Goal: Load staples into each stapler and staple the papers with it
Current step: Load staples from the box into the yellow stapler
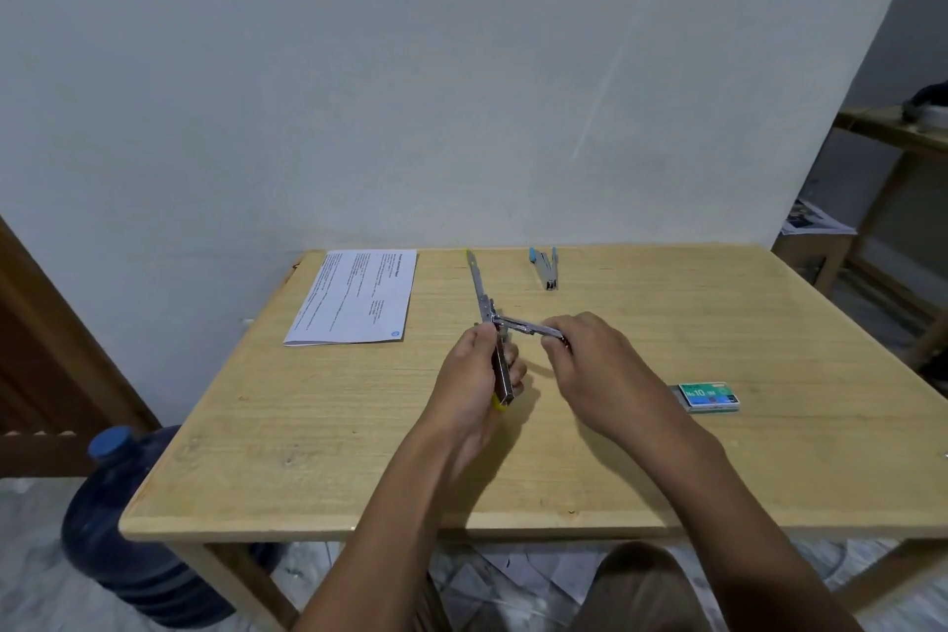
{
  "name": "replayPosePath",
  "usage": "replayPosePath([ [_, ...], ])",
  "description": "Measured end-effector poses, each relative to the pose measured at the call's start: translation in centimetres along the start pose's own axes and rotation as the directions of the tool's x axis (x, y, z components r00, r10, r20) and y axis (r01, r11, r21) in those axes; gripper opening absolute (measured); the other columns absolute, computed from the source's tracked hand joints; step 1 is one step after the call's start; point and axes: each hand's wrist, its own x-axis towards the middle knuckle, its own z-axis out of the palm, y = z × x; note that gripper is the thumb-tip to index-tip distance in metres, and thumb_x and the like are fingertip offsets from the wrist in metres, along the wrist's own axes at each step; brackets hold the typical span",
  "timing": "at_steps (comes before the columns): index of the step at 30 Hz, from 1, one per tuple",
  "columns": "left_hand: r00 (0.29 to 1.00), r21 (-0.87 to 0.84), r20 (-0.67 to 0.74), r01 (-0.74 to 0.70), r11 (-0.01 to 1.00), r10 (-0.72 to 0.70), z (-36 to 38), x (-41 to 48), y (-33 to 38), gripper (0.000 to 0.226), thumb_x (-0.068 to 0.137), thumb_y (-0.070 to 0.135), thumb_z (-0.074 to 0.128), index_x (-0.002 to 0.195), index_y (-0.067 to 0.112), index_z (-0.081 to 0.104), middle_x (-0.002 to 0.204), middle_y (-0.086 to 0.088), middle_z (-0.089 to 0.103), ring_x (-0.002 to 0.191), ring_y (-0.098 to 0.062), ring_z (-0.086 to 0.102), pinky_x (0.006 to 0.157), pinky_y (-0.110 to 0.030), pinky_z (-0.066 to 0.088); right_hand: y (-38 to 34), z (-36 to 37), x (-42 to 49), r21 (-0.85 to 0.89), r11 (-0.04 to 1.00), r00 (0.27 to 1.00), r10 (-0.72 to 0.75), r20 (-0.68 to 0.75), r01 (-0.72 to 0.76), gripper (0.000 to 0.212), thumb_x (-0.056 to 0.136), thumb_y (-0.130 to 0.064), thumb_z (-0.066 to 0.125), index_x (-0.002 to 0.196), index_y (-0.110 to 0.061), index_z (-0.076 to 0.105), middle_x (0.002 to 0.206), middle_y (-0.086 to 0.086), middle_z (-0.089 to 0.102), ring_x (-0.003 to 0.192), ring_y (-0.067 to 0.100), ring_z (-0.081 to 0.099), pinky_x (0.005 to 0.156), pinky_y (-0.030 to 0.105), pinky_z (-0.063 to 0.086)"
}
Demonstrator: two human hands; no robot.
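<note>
A yellow stapler is swung wide open above the middle of the wooden table. My left hand grips its lower body, whose metal end points toward me. My right hand pinches the metal arm that sticks out to the right from the hinge. The stapler's top arm points away toward the wall. A blue stapler lies shut at the back of the table. Printed papers lie at the back left. A green staple box sits to the right of my right hand.
A white wall stands right behind the table. A dark blue water jug stands on the floor at the table's left front corner. Wooden shelves are at the far right. Papers lie on the floor under the table.
</note>
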Motion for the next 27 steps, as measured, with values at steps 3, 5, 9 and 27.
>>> replayPosePath([
  [3, 0.989, -0.049, 0.122, 0.094, 0.994, -0.087, 0.0, -0.5, 0.4, 0.025, 0.107, 0.024, 0.032, 0.098, 0.008, 0.049, 0.064, -0.003, 0.044, 0.05, -0.014, 0.039, 0.046, -0.023, 0.033, 0.7, -1.7, 0.8, 0.099, 0.991, 0.994, -0.082, -0.068, 0.088, 0.028, 0.103, -0.022, 0.048, 0.127, -0.019, 0.061, 0.111, 0.002, 0.054, 0.095, 0.014, 0.052, 0.076, 0.022, 0.032],
  [5, 0.972, -0.057, 0.197, 0.143, 0.988, -0.129, -0.1, -0.8, 0.6, 0.026, 0.107, 0.025, 0.033, 0.099, 0.007, 0.05, 0.065, -0.004, 0.043, 0.048, -0.013, 0.038, 0.043, -0.022, 0.034, 1.0, -2.9, 1.9, 0.168, 0.972, 0.984, -0.149, -0.101, 0.164, 0.024, 0.1, -0.02, 0.054, 0.122, -0.022, 0.064, 0.105, 0.001, 0.058, 0.089, 0.014, 0.054, 0.08, 0.023, 0.039],
  [9, 0.936, -0.045, 0.316, 0.175, 0.984, -0.153, -0.7, -1.6, 1.1, 0.028, 0.105, 0.024, 0.037, 0.11, 0.003, 0.053, 0.065, -0.004, 0.044, 0.046, -0.013, 0.038, 0.044, -0.022, 0.03, 1.2, -4.0, 3.9, 0.411, 0.893, 0.983, -0.158, -0.094, 0.182, 0.01, 0.097, -0.024, 0.06, 0.101, -0.031, 0.067, 0.096, -0.008, 0.067, 0.089, 0.011, 0.061, 0.087, 0.033, 0.051],
  [27, 0.906, -0.175, 0.401, 0.219, 0.96, -0.134, -0.4, -1.2, 2.5, 0.032, 0.097, 0.036, 0.045, 0.086, 0.007, 0.056, 0.061, -0.008, 0.042, 0.039, -0.017, 0.038, 0.044, -0.023, 0.029, 0.1, 0.6, 4.5, 0.902, 0.432, 1.0, 0.024, 0.009, -0.019, 0.015, 0.092, -0.015, 0.068, 0.106, -0.018, 0.068, 0.107, 0.003, 0.068, 0.087, 0.012, 0.07, 0.081, 0.028, 0.057],
])
